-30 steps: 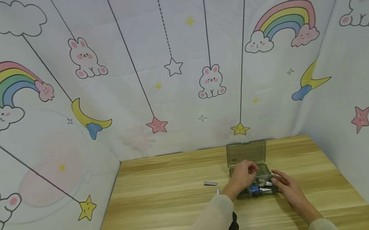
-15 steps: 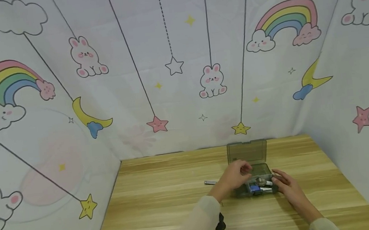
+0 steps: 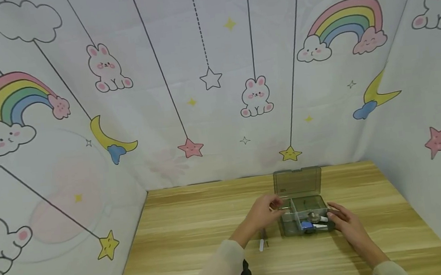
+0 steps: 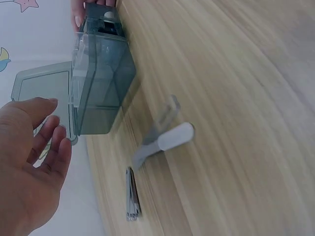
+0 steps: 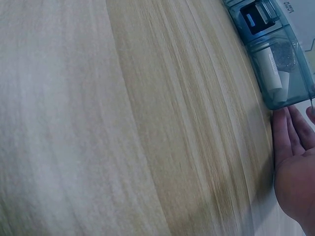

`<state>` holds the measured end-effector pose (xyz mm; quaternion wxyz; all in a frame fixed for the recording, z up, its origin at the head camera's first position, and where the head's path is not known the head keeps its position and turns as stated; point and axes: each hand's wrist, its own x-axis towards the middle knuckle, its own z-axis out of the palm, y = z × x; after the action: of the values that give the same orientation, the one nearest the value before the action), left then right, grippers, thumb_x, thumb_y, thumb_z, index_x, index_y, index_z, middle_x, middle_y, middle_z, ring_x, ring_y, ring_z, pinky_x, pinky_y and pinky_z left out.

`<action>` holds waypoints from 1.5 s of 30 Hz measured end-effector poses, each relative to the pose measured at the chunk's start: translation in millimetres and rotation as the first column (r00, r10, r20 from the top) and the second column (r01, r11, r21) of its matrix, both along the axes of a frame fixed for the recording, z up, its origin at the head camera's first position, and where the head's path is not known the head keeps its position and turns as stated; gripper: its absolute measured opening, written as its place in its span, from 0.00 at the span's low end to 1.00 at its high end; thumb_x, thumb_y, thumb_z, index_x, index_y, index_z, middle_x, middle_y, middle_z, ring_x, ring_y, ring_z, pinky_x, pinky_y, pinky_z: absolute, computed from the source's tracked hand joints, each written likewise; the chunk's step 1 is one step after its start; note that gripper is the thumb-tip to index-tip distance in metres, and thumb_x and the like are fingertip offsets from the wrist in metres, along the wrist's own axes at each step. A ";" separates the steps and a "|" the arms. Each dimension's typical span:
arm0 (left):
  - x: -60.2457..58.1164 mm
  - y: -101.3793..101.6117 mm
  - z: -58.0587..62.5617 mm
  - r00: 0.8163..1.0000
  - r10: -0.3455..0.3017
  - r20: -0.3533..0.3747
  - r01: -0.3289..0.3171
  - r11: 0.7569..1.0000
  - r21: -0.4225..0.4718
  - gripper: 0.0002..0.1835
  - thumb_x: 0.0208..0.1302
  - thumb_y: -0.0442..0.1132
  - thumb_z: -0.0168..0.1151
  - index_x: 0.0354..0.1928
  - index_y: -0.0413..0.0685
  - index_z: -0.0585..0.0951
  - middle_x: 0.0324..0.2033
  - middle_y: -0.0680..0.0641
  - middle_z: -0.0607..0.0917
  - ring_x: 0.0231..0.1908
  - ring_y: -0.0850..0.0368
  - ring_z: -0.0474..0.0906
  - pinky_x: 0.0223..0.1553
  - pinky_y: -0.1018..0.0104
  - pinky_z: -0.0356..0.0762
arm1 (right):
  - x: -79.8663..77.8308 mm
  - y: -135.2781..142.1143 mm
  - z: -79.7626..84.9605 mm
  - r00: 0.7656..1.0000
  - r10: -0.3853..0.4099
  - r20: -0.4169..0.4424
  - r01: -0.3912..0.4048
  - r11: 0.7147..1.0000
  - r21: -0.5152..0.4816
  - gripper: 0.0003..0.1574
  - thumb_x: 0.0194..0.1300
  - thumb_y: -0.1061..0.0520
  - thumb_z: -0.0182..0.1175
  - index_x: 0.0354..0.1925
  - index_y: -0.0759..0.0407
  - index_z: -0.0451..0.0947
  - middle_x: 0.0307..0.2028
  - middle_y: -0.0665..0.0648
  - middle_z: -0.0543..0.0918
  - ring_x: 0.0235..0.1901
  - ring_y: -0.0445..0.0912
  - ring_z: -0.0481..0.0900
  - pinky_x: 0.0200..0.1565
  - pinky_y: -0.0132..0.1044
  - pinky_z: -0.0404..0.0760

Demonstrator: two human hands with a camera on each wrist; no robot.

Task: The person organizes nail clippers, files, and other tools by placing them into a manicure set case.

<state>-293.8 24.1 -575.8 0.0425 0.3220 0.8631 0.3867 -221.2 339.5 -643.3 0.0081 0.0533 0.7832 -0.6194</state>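
I see the box (image 3: 308, 203) just to the right of the left hand (image 3: 261, 213), its long side running left to right. The left hand's fingers are loose and hold nothing. The right hand (image 3: 348, 224) is nearer: its fingers touch the box's right end, stretched out, not curled round it. The lid (image 3: 298, 182) stands up along the back. A white-ended tool (image 4: 177, 137) and a small metal thing (image 4: 132, 194) lie outside, so I mind them.
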 end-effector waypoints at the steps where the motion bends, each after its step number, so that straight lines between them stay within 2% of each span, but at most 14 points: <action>1: 1.7 -2.9 -0.9 1.000 0.006 0.001 -0.006 1.000 0.000 0.12 0.71 0.35 0.71 0.53 0.41 0.85 0.46 0.49 0.85 0.44 0.62 0.82 0.46 0.73 0.81 | 0.0 0.0 -0.3 1.000 -0.002 -0.001 0.002 1.000 0.004 0.39 0.83 0.49 0.57 0.80 0.65 0.60 0.71 0.77 0.70 0.49 0.22 0.75 0.47 0.31 0.84; 7: 13.6 -18.2 -8.8 0.998 0.054 0.032 -0.054 0.998 -0.013 0.12 0.73 0.36 0.70 0.54 0.41 0.85 0.47 0.47 0.85 0.46 0.55 0.82 0.47 0.70 0.81 | 0.5 -0.5 0.6 1.000 -0.012 -0.012 0.012 1.000 0.017 0.38 0.83 0.48 0.56 0.79 0.66 0.60 0.71 0.77 0.70 0.49 0.22 0.75 0.47 0.31 0.84; 11: 20.3 -27.6 -15.6 0.996 0.084 0.014 -0.084 0.996 -0.014 0.13 0.72 0.37 0.70 0.54 0.40 0.85 0.46 0.48 0.84 0.46 0.54 0.82 0.47 0.70 0.81 | 0.0 -1.1 1.1 1.000 -0.016 -0.014 0.016 1.000 0.018 0.39 0.83 0.47 0.56 0.79 0.66 0.61 0.70 0.78 0.70 0.49 0.22 0.75 0.48 0.31 0.84; 15: 27.5 -37.0 -20.3 0.994 0.111 0.015 -0.111 0.994 0.005 0.14 0.70 0.35 0.72 0.54 0.38 0.84 0.46 0.48 0.84 0.47 0.52 0.83 0.49 0.67 0.83 | 0.6 -1.5 0.5 1.000 -0.012 -0.011 0.012 1.000 0.015 0.39 0.83 0.47 0.57 0.79 0.66 0.61 0.71 0.77 0.71 0.49 0.22 0.75 0.48 0.31 0.84; 19: 33.8 -43.0 -22.3 0.991 0.124 0.047 -0.126 0.991 0.039 0.13 0.70 0.33 0.71 0.53 0.36 0.83 0.47 0.45 0.84 0.48 0.48 0.83 0.51 0.65 0.84 | 2.0 -0.1 -1.2 1.000 -0.009 -0.005 0.009 1.000 0.018 0.40 0.83 0.46 0.57 0.80 0.65 0.61 0.71 0.77 0.70 0.49 0.21 0.74 0.48 0.30 0.83; 23: 35.8 -47.4 -26.5 0.988 0.145 0.049 -0.148 0.987 0.057 0.12 0.69 0.32 0.71 0.51 0.37 0.83 0.45 0.46 0.84 0.47 0.52 0.83 0.49 0.69 0.83 | 1.8 0.6 -0.5 1.000 -0.015 -0.005 0.015 1.000 0.011 0.39 0.83 0.47 0.57 0.80 0.65 0.61 0.71 0.77 0.70 0.49 0.21 0.74 0.48 0.30 0.83; 28: 37.2 -52.1 -35.3 0.982 0.188 0.021 -0.189 0.982 0.024 0.12 0.69 0.36 0.73 0.49 0.40 0.84 0.43 0.50 0.83 0.44 0.60 0.80 0.47 0.69 0.82 | 0.5 -0.5 1.1 1.000 -0.011 -0.008 0.011 1.000 -0.009 0.38 0.83 0.50 0.57 0.79 0.67 0.60 0.71 0.78 0.69 0.49 0.21 0.75 0.48 0.30 0.84; 34: 44.5 -54.8 -42.1 0.970 0.241 0.040 -0.241 0.971 -0.012 0.12 0.68 0.35 0.73 0.50 0.41 0.84 0.44 0.49 0.83 0.45 0.57 0.81 0.48 0.66 0.82 | -0.3 -0.6 0.1 1.000 -0.007 -0.021 0.007 1.000 -0.002 0.38 0.83 0.51 0.57 0.79 0.67 0.60 0.71 0.78 0.70 0.49 0.22 0.75 0.48 0.30 0.84; 38: 49.6 -56.5 -44.7 0.966 0.246 0.078 -0.247 0.969 0.002 0.12 0.68 0.34 0.73 0.51 0.40 0.84 0.46 0.48 0.83 0.46 0.53 0.82 0.48 0.65 0.82 | -1.1 -0.7 -0.4 0.999 -0.007 -0.033 0.007 1.000 0.012 0.38 0.83 0.50 0.57 0.79 0.66 0.61 0.70 0.78 0.71 0.49 0.22 0.75 0.47 0.31 0.84; 45: 52.3 -58.3 -50.3 0.967 0.228 0.112 -0.233 0.972 0.030 0.16 0.63 0.32 0.76 0.50 0.37 0.83 0.44 0.46 0.83 0.44 0.54 0.82 0.47 0.67 0.82 | -1.0 -0.1 -0.7 1.000 0.000 -0.024 0.000 1.000 0.022 0.39 0.83 0.47 0.56 0.79 0.65 0.61 0.71 0.78 0.70 0.49 0.21 0.75 0.47 0.30 0.84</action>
<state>-241.5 -34.3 -626.2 0.0368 0.1988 0.8826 0.4244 -222.2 339.3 -644.1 -0.0021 0.0458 0.7900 -0.6114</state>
